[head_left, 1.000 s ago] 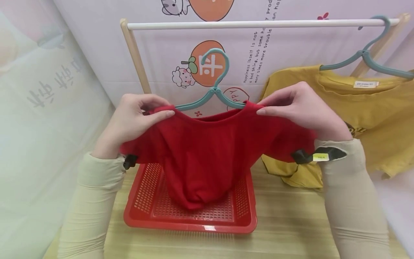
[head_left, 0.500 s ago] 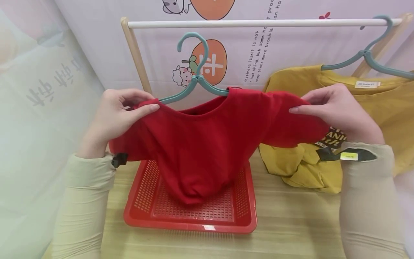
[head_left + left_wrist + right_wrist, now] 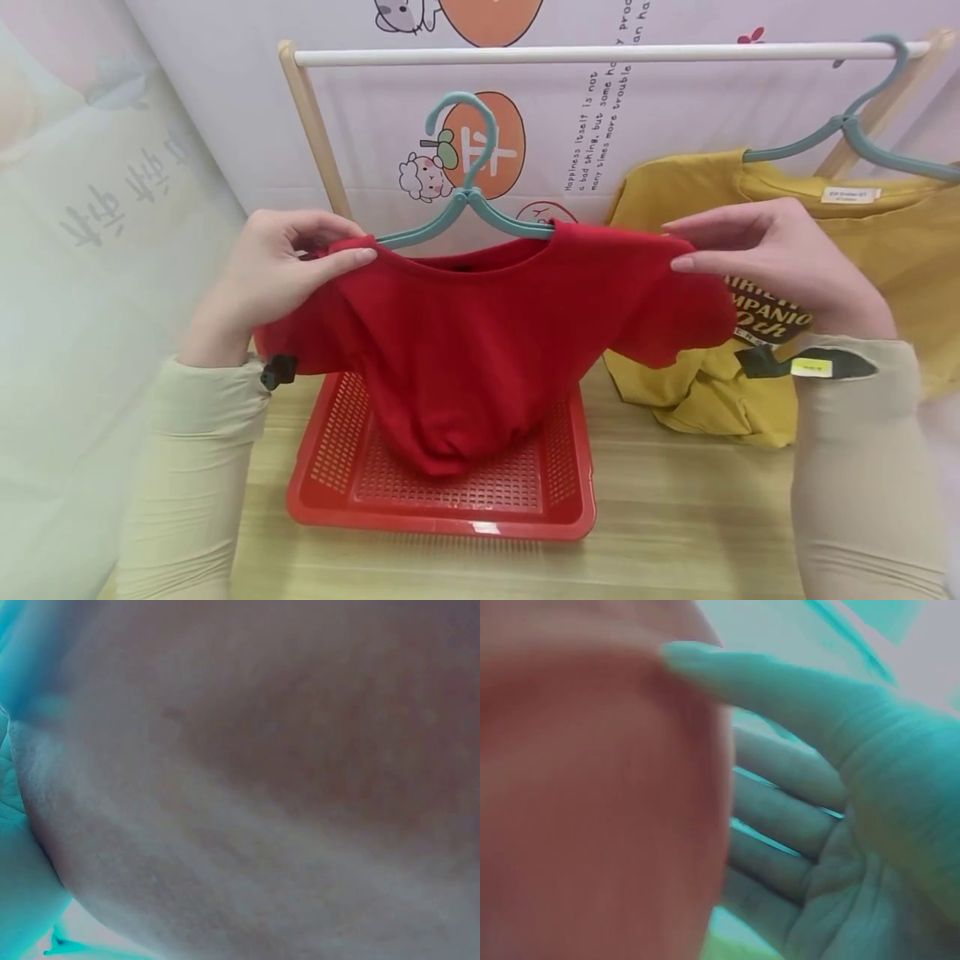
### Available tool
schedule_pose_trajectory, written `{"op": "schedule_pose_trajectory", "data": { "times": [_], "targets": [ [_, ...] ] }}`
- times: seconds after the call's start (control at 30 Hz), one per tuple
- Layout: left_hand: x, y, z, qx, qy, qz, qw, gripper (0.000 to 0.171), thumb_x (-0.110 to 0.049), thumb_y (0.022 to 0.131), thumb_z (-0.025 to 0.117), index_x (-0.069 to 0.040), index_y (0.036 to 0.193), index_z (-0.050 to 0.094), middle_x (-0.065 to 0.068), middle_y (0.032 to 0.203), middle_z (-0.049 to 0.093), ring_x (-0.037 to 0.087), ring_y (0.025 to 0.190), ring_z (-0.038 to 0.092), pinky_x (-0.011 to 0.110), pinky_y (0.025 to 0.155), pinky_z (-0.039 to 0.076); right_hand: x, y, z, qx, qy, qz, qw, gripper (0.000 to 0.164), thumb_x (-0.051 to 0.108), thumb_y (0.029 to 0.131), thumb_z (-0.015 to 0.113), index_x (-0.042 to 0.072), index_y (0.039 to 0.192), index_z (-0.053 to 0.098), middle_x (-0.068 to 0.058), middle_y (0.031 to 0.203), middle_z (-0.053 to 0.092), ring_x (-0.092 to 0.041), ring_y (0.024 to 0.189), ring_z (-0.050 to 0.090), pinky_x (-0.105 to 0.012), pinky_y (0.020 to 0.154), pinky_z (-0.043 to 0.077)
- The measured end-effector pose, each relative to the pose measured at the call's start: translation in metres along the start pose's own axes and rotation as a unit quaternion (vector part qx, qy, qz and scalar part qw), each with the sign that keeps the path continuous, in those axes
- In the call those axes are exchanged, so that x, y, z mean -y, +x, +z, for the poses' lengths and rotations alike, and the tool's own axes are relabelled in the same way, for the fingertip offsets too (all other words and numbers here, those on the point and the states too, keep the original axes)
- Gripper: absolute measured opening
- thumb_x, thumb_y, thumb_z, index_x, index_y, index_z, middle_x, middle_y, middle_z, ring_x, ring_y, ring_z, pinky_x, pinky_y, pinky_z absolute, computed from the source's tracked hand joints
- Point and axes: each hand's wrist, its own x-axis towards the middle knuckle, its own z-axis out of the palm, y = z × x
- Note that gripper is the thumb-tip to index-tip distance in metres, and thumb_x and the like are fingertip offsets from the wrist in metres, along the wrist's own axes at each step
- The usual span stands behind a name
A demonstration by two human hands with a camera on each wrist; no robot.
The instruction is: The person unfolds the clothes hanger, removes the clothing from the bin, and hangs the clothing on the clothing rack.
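A red T-shirt [image 3: 457, 358] hangs on a teal hanger [image 3: 468, 196], whose hook rises free below the rack's rail. My left hand [image 3: 277, 267] pinches the shirt's left shoulder between thumb and fingers, by the hanger arm. My right hand [image 3: 780, 258] holds the top of the right sleeve, thumb in front and fingers behind. From the right wrist view, that thumb [image 3: 780, 682] meets the edge of the cloth, with the fingers partly hidden beyond it. Blurred cloth fills most of the left wrist view, so the left fingertips are hidden there.
A wooden rack with a white rail [image 3: 487, 56] stands at the back. A yellow T-shirt [image 3: 847, 267] on another teal hanger [image 3: 892, 158] hangs at its right end. Beneath the red shirt, a red plastic basket [image 3: 442, 525] sits on the wooden table [image 3: 660, 500].
My right hand has moved outward from the shirt's right shoulder to its sleeve. The hanger and shirt shifted up and left, then came partway back down and right; the right sleeve sags lower.
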Motion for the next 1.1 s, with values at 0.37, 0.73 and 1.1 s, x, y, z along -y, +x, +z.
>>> {"op": "schedule_pose_trajectory", "data": {
  "times": [0.37, 0.73, 1.1],
  "targets": [
    [-0.001, 0.007, 0.020, 0.016, -0.010, 0.037, 0.9991, 0.015, -0.019, 0.087, 0.084, -0.013, 0.101, 0.081, -0.003, 0.083, 0.073, 0.017, 0.070, 0.063, 0.023, 0.065, 0.053, 0.021, 0.008, 0.034, 0.002, -0.028, -0.087, 0.996, 0.021, 0.021, 0.091, 0.080, 0.010, 0.109, 0.080, -0.007, 0.092, 0.077, -0.023, 0.079, 0.071, -0.024, 0.067, 0.057],
    [0.006, 0.002, 0.006, 0.004, -0.037, -0.023, 0.9990, 0.019, -0.024, 0.091, 0.080, -0.018, 0.109, 0.081, -0.003, 0.098, 0.076, 0.018, 0.079, 0.071, 0.024, 0.072, 0.056, 0.008, -0.002, 0.020, -0.046, -0.007, -0.079, 0.996, 0.022, 0.014, 0.091, 0.079, 0.006, 0.111, 0.078, -0.007, 0.091, 0.076, -0.022, 0.075, 0.069, -0.022, 0.065, 0.057],
    [0.019, -0.005, -0.006, -0.041, -0.041, -0.030, 0.9979, 0.020, -0.019, 0.094, 0.076, -0.008, 0.111, 0.080, -0.004, 0.094, 0.077, 0.014, 0.078, 0.068, 0.020, 0.066, 0.053, 0.000, -0.016, -0.002, -0.081, 0.032, -0.045, 0.995, 0.025, 0.013, 0.092, 0.079, 0.002, 0.114, 0.076, -0.007, 0.088, 0.076, -0.020, 0.069, 0.071, -0.025, 0.057, 0.057]
  ]
}}
